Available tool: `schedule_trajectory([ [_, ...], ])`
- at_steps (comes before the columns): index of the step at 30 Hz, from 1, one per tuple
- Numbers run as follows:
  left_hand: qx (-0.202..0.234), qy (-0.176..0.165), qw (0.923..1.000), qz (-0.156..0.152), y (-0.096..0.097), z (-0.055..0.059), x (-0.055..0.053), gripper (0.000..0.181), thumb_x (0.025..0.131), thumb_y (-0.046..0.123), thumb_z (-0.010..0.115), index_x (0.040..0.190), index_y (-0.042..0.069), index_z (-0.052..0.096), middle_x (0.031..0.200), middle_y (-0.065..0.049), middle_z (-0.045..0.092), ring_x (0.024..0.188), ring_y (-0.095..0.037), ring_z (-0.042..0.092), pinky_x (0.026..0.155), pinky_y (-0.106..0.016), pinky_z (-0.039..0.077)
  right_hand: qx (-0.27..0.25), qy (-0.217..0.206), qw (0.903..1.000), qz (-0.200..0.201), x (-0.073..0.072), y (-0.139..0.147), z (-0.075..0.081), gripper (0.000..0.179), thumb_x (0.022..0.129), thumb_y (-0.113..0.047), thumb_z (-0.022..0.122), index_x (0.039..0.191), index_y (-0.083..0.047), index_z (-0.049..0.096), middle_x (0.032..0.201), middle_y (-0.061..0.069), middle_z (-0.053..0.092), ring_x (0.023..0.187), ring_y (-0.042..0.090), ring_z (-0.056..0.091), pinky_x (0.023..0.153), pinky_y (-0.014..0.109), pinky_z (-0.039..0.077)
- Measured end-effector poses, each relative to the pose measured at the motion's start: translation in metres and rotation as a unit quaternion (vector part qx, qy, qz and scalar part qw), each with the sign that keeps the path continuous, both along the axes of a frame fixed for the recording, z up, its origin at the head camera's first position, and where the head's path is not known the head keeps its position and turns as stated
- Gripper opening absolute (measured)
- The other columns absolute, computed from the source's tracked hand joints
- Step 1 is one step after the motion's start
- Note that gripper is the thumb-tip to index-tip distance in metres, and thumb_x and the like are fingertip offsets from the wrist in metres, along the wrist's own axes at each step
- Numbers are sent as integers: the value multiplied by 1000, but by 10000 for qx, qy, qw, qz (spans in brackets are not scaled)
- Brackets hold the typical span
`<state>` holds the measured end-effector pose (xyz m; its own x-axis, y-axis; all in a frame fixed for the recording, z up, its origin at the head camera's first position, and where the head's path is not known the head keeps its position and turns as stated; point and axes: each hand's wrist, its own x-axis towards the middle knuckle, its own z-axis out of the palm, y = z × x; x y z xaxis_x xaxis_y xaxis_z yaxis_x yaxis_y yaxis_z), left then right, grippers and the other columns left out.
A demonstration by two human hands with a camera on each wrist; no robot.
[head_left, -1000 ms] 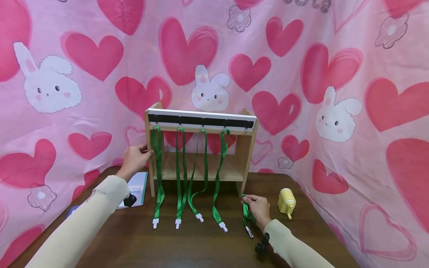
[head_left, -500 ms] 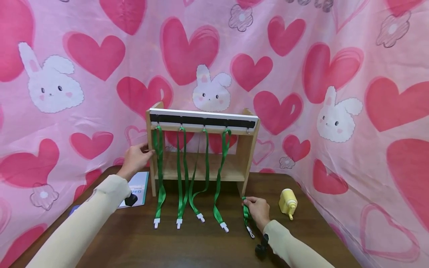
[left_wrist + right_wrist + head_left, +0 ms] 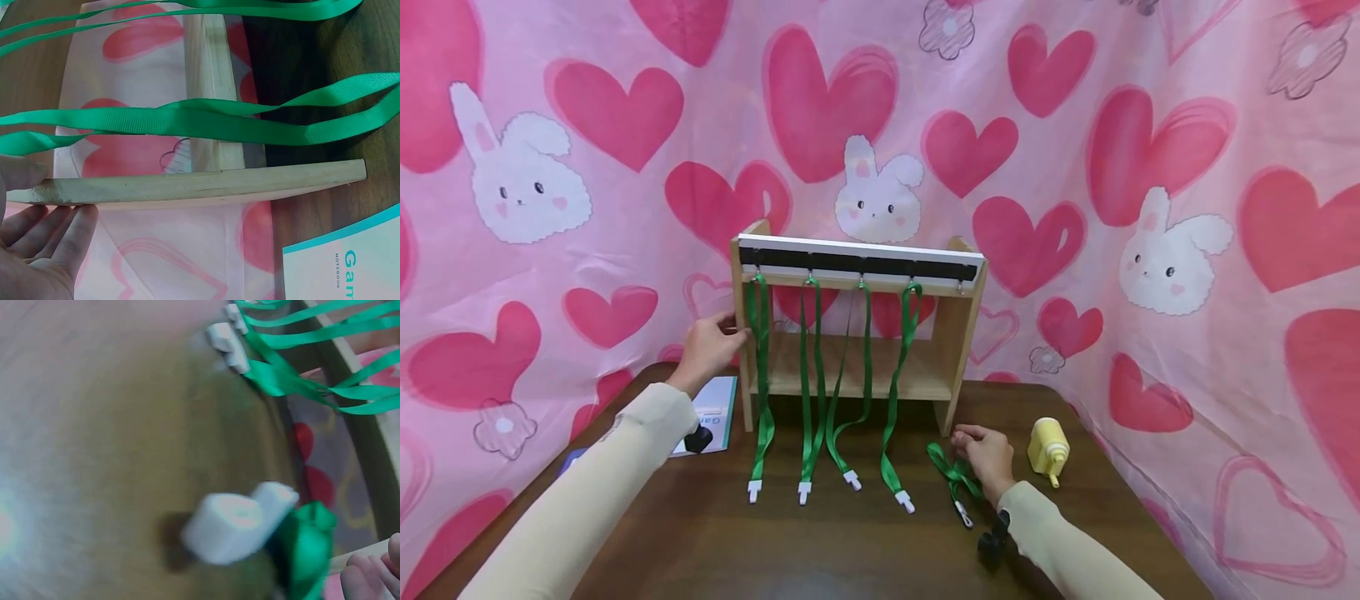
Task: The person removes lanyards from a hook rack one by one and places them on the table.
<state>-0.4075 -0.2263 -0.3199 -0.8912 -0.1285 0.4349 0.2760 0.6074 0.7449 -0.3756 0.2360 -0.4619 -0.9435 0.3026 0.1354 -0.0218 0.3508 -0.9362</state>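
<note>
At the far left a blue object [image 3: 572,458] shows only as a sliver behind the sleeve, too little to identify. Next to it lies a pale notebook [image 3: 718,408] with a teal edge, partly covered by the forearm; its title runs out of the left wrist view after "Gam". The left hand [image 3: 709,346] pinches the left upright of a wooden rack [image 3: 953,342], thumb on one face and fingers on the other, the grain plain on the panel's edge. Just beside that thumb hangs the first of four green lanyards [image 3: 763,367], flat ribbed ribbon loops strung from small metal hooks under a black strip [image 3: 835,262] on a white rail. Their lower ends, with white clips, reach down in front of the rack. To the right, near the foot of the right upright, a fifth lanyard [image 3: 955,477] lies bunched on the dark, wood-grained table [image 3: 850,550], its clip [image 3: 964,515] pointing toward the wearer. The right hand [image 3: 988,458] is just beside and partly over it, fingers loosely bent and free of the ribbon; part of the loop is hidden beneath the hand. The right wrist view is blurred and catches only fingertips at its corner. Farther right stands a yellow bottle [image 3: 1047,446], boxy, with a thin spout.
</note>
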Motion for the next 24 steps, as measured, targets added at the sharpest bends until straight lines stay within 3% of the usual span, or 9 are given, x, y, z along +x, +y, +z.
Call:
schedule_trajectory([
  [5,-38,1,10000,28,-1,-1,-1,52,99,22,64,144,-1,53,131,-28,66,116,-44,67,97,-55,57,422,150,9988,-172,1,4,21,24,92,-21,74,112,-9,78,100,7,81,89,22,79,82,35,63],
  [8,-27,9,10000,39,-1,-1,-3,52,99,22,64,143,-2,54,130,-28,66,115,-44,67,97,-55,57,488,411,9976,-263,1,7,40,25,91,-23,75,113,-11,77,104,8,80,88,16,78,80,34,64],
  [12,-13,23,10000,61,0,-1,-4,51,99,23,64,142,-2,55,129,-28,66,114,-44,67,97,-54,57,592,706,9952,-344,1,11,67,27,92,-28,75,116,-15,76,107,5,80,79,-1,72,74,19,58],
  [16,-28,9,10000,63,0,-1,-3,52,99,23,64,143,-2,54,131,-28,65,115,-45,67,97,-55,56,504,1129,9917,-355,0,15,89,27,92,-27,75,115,-13,76,100,4,80,73,-9,67,69,9,50],
  [24,-58,-114,9999,61,1,4,-1,52,99,23,63,144,-2,53,133,-28,64,117,-45,66,100,-55,55,-192,2145,9765,90,5,15,128,25,93,-15,73,115,-1,74,106,22,77,75,-3,71,70,11,57],
])
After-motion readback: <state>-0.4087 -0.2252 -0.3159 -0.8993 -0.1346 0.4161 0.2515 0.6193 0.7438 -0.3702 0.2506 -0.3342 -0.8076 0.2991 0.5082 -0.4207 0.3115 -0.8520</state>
